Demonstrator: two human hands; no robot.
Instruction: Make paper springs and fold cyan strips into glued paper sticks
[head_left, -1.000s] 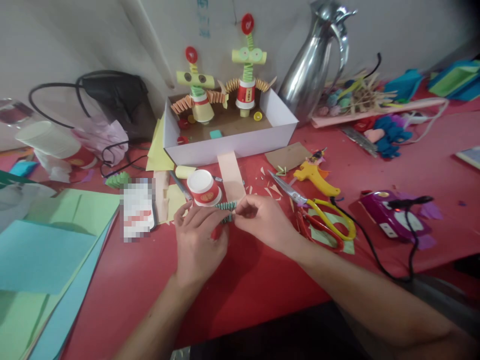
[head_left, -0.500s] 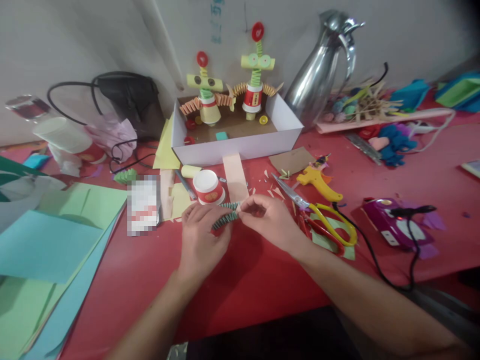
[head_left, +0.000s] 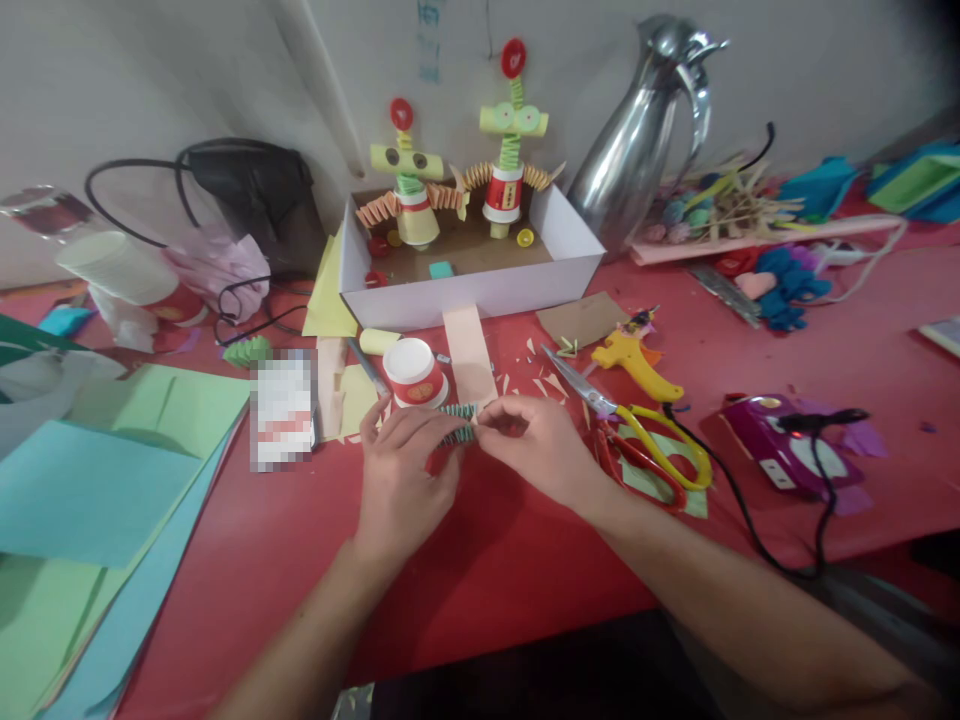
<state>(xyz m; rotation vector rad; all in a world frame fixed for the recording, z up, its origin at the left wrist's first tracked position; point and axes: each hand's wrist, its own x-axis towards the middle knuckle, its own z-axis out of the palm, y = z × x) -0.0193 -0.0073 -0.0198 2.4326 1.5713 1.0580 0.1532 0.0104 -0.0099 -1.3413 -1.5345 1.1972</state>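
Above the red bench (head_left: 540, 590), we clamp the left hand (head_left: 409, 462) and pinch the right hand (head_left: 536, 445), fingertips together. A red-and-white cup (head_left: 415, 374) stands just beyond the left hand. Gripped between both hands is the pleated green paper (head_left: 457, 411); we should pinch its end lightly, leaving the folds uncrushed.

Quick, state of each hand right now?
Left hand: closed, holding pleated green paper.
Right hand: fingertips pinched at that paper's end.
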